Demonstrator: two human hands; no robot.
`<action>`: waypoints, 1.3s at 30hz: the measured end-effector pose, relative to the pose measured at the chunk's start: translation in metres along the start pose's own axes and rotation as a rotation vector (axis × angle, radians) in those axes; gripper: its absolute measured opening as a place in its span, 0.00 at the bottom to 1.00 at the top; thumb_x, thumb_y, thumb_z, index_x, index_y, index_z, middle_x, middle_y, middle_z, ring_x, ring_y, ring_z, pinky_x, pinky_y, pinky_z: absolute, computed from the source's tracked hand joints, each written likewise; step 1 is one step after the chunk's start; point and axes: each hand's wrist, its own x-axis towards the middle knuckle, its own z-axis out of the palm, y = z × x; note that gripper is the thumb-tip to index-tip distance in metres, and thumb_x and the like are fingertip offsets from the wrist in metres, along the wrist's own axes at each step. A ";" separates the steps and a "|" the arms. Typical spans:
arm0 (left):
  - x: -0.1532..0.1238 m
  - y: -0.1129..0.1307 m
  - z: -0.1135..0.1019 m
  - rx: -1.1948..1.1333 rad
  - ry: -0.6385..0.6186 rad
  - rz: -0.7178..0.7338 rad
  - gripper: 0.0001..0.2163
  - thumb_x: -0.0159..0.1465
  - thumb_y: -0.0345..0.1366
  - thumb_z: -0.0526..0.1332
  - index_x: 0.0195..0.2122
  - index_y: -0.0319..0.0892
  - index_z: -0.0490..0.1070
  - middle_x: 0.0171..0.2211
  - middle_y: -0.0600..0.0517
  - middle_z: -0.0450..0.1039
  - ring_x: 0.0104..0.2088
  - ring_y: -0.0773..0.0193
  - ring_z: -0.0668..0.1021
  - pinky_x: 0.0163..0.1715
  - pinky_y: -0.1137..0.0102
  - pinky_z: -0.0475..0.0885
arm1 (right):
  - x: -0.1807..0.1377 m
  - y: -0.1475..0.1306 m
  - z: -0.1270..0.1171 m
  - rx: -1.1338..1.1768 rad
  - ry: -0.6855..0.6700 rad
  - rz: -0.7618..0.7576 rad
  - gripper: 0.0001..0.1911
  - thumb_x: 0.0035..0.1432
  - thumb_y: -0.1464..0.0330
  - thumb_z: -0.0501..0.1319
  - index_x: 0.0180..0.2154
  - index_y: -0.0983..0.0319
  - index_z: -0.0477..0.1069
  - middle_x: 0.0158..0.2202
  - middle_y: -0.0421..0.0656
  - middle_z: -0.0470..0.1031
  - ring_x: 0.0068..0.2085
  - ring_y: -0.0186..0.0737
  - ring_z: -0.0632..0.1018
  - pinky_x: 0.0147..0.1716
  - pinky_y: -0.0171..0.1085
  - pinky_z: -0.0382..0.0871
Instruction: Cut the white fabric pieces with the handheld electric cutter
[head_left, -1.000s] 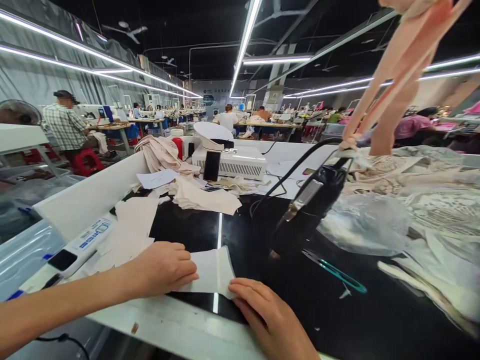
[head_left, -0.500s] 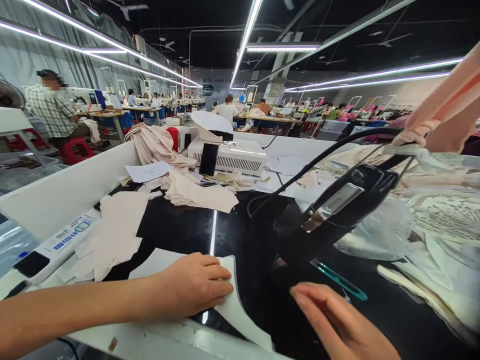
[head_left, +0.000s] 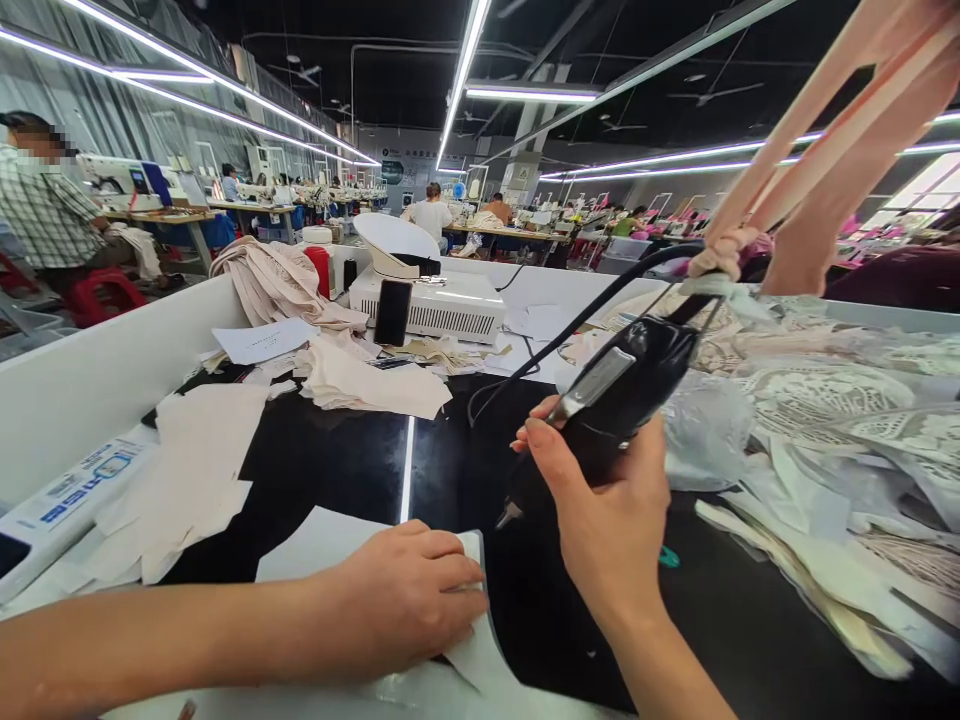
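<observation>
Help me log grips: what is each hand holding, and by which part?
The right hand grips the black corded tool around its lower body. The left hand presses flat on the white fabric piece.

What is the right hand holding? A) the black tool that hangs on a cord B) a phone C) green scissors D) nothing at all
A: the right hand is wrapped around the black hanging tool, its metal tip pointing down toward the white fabric piece that the left hand presses flat on the black table.
</observation>
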 end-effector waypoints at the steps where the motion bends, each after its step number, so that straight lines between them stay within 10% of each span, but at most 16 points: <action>1: 0.002 0.000 0.001 0.009 0.025 0.003 0.02 0.76 0.31 0.65 0.47 0.41 0.74 0.51 0.53 0.81 0.47 0.59 0.80 0.38 0.62 0.72 | -0.001 0.001 0.001 -0.009 0.002 -0.012 0.26 0.54 0.51 0.80 0.43 0.57 0.72 0.37 0.39 0.82 0.33 0.42 0.81 0.36 0.42 0.76; 15: 0.005 -0.002 0.025 0.056 0.195 -0.003 0.13 0.83 0.33 0.52 0.45 0.37 0.75 0.46 0.49 0.82 0.42 0.60 0.82 0.34 0.64 0.74 | -0.004 0.032 0.008 0.313 0.026 -0.030 0.18 0.62 0.61 0.75 0.48 0.56 0.72 0.34 0.35 0.78 0.28 0.35 0.77 0.28 0.37 0.78; 39: 0.001 0.001 0.029 0.031 0.161 -0.042 0.09 0.82 0.33 0.57 0.49 0.38 0.76 0.49 0.48 0.83 0.46 0.59 0.82 0.37 0.64 0.74 | -0.005 0.022 0.015 0.465 -0.012 0.015 0.18 0.61 0.63 0.74 0.50 0.55 0.72 0.33 0.35 0.77 0.27 0.35 0.77 0.25 0.34 0.78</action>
